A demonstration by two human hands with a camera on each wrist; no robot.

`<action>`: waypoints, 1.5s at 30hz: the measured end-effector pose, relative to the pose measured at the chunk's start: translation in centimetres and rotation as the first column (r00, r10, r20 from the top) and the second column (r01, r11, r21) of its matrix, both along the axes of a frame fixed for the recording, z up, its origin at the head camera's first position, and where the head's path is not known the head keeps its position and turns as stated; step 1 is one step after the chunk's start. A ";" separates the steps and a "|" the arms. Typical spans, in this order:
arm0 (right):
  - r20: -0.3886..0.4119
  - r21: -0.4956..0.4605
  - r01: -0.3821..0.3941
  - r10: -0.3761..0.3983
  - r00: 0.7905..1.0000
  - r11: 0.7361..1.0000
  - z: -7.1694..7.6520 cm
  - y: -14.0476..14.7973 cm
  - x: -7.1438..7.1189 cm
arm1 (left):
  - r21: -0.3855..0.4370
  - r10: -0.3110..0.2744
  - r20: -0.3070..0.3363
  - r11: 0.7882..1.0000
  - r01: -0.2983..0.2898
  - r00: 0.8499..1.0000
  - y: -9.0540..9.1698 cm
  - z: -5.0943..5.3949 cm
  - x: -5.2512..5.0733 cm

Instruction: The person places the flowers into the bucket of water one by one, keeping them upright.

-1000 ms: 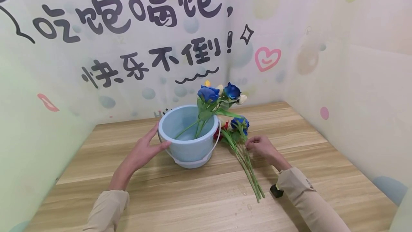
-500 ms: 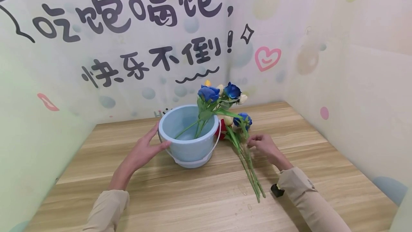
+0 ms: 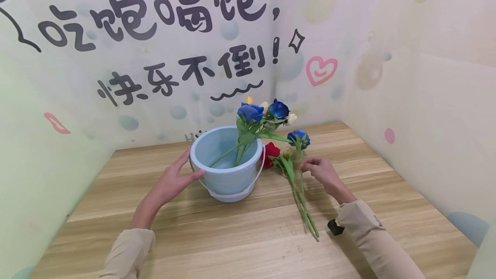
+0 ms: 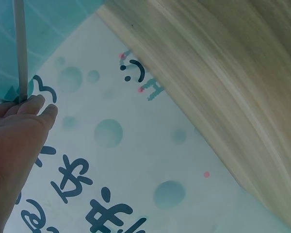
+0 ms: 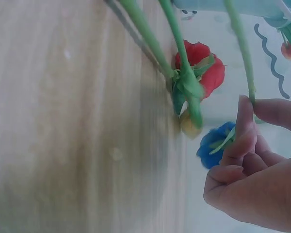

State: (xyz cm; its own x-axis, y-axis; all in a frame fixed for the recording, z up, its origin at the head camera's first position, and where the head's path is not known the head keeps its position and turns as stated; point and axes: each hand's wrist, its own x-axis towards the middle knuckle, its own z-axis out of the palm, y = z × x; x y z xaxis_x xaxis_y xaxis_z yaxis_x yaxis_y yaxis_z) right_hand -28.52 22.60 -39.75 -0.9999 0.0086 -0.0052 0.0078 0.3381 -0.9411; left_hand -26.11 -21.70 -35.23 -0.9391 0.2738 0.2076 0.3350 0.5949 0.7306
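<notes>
A light blue bucket (image 3: 228,184) stands on the wooden table. My left hand (image 3: 172,184) rests against its left side, the thumb at the near rim and the fingers spread along the wall. In the left wrist view, the fingertips touch the bucket beside its pale handle (image 4: 21,53). My right hand (image 3: 321,175) pinches the green stem (image 5: 242,53) of a blue rose (image 3: 299,139) between thumb and index finger. Beside it lie a red flower (image 3: 271,154) and a pale yellowish bloom (image 5: 190,125), their stems pointing toward me.
Blue roses (image 3: 251,113), pale tulips (image 3: 291,119) and a yellow bloom (image 3: 249,100) lean over the bucket's right rim. A small black object (image 3: 335,227) is by the right sleeve. Printed walls (image 3: 155,55) border the wooden table (image 3: 217,244) behind and at the sides.
My right hand has moved slightly right and up with the blue rose, drawing it apart from the red and pale flowers. The left hand and bucket stay in place.
</notes>
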 end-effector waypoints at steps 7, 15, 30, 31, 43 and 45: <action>-0.022 -0.055 0.010 -0.011 1.000 0.998 0.6 0.3 0.1 | -0.002 0.003 0.001 1.000 -0.003 1.000 0.0 0.0 0.0; -0.071 -0.147 0.017 -0.028 0.997 0.989 1.4 0.7 0.2 | -0.002 -0.002 0.003 1.000 0.002 1.000 0.0 0.0 0.0; -0.122 -0.282 0.030 -0.067 0.990 0.959 2.8 0.5 1.1 | 0.004 -0.002 0.001 1.000 0.002 1.000 0.0 0.0 0.0; -0.130 -0.297 0.028 -0.070 0.989 0.954 2.8 0.5 1.1 | 0.004 -0.002 0.001 1.000 0.002 1.000 0.0 0.0 0.0; -0.213 -0.407 0.000 -0.095 0.972 0.913 3.9 -0.1 1.3 | 0.006 -0.005 -0.010 1.000 0.005 1.000 0.0 -0.1 0.0; -0.216 -0.425 0.005 -0.106 0.971 0.905 4.2 -0.1 1.4 | 0.007 -0.006 -0.011 1.000 0.007 1.000 0.0 -0.1 0.0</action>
State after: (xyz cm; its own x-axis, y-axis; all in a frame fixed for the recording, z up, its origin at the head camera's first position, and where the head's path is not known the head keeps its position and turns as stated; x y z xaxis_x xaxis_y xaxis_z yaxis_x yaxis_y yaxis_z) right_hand -27.15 22.46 -35.59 -0.9717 0.1120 0.2078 -0.2174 -0.0821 -0.9726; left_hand -26.14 -21.73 -35.34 -0.9349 0.2784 0.2202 0.3471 0.5874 0.7311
